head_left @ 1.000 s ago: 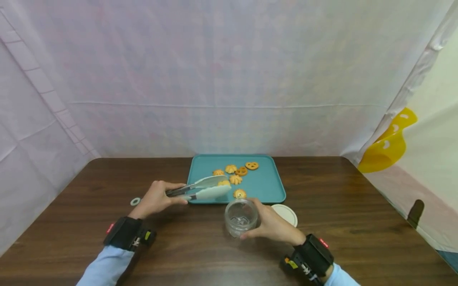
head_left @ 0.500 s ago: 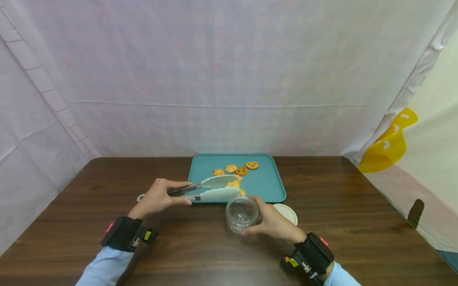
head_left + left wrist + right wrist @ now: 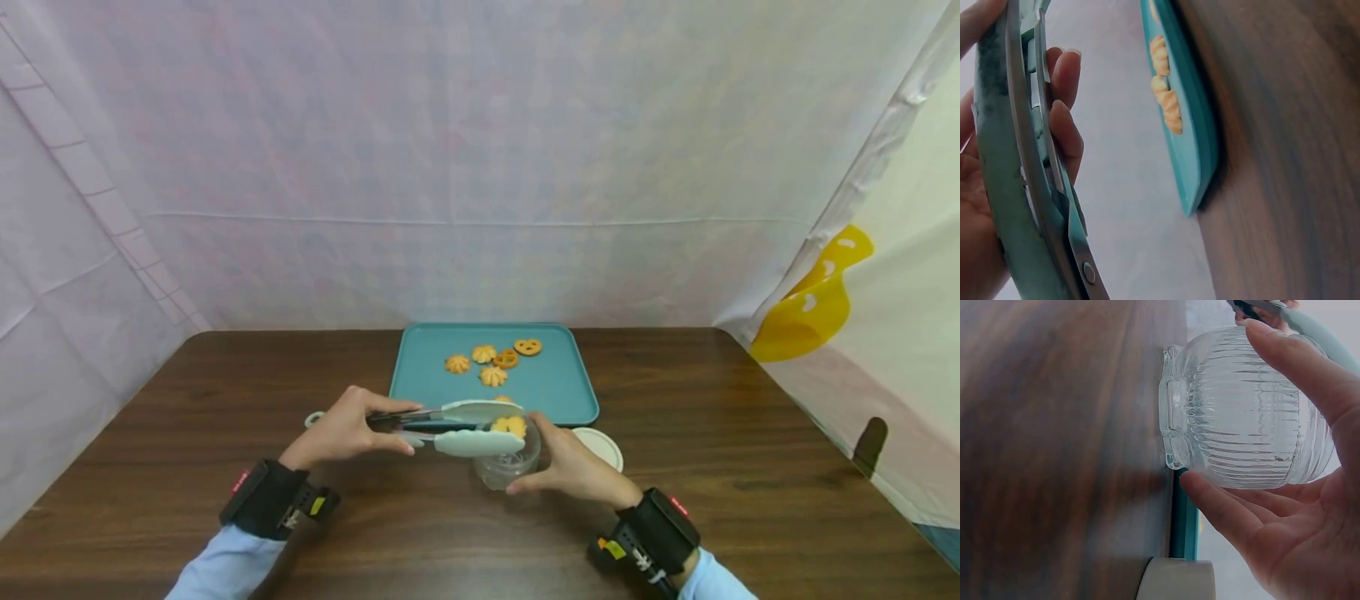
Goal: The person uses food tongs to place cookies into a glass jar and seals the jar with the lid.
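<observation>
My left hand (image 3: 347,432) grips a pair of tongs (image 3: 476,442) with pale mint tips. Between those tips is a yellow flower-shaped cookie (image 3: 510,426), over the mouth of a clear ribbed glass jar (image 3: 501,477). My right hand (image 3: 573,471) holds the jar round its side, thumb on the near side. In the right wrist view the jar (image 3: 1241,412) shows its ribbed wall, with fingers and thumb on either side. The left wrist view shows the tongs' handle (image 3: 1013,156) against the palm. Behind the jar, a teal tray (image 3: 555,387) bears several flower-shaped cookies (image 3: 493,376) and two pretzel-shaped ones (image 3: 528,347).
A white round lid (image 3: 600,450) lies on the brown wooden table (image 3: 750,450), right beside my right hand. A pale curtain (image 3: 480,167) hangs behind the table's far edge. On the right hangs a yellow piece with cut-outs (image 3: 806,321).
The tongs have moved right and toward me, carrying a cookie from the tray to over the jar. My right hand and the jar have barely moved.
</observation>
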A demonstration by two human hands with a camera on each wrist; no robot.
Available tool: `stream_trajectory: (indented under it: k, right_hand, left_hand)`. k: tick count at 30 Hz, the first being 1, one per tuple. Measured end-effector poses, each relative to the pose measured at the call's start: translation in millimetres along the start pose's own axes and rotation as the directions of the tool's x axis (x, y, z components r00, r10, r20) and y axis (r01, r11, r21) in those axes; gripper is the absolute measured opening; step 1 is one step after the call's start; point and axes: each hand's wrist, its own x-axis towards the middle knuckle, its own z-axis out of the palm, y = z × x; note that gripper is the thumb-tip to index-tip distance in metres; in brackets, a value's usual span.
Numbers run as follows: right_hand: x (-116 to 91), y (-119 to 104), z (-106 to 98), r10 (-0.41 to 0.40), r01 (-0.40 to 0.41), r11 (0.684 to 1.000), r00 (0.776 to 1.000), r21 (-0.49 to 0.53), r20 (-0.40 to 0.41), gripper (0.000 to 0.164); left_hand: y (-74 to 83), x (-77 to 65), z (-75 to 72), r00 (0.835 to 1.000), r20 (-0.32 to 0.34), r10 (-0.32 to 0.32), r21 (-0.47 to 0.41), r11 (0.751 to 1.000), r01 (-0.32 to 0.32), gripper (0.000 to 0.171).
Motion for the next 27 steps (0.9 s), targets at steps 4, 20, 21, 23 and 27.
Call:
stream_trajectory:
  k: [4,20,21,23,27]
  right_hand:
    - [-0.4,-0.7,-0.3,0.016,-0.016,1.0,1.0,0.0,0.01,0.09]
    - [0.3,1.9,0.3,-0.067,0.067,0.998,0.998,-0.002,-0.014,0.074]
    - [0.4,1.9,0.3,-0.068,0.068,0.998,0.998,-0.004,-0.016,0.074]
    - [0.2,1.8,0.2,-0.064,0.064,0.998,0.998,0.012,-0.008,0.076]
    - [-0.5,1.4,-0.1,-0.062,0.062,0.998,0.998,0.029,0.003,0.077]
  left_hand:
    - [0.7,-0.7,1.9,1.0,0.018,0.0,-0.009,1.0,0.0,0.052]
    - [7.2,1.8,-3.2,0.998,0.059,-0.032,0.084,0.996,0.027,0.055]
    - [7.2,1.9,-3.0,0.998,0.06,-0.035,0.084,0.996,0.03,0.055]
    - [7.0,2.3,-2.6,0.997,0.06,-0.045,0.077,0.996,0.041,0.057]
    - [6.5,2.4,-2.3,0.994,0.059,-0.088,0.049,0.995,0.085,0.061]
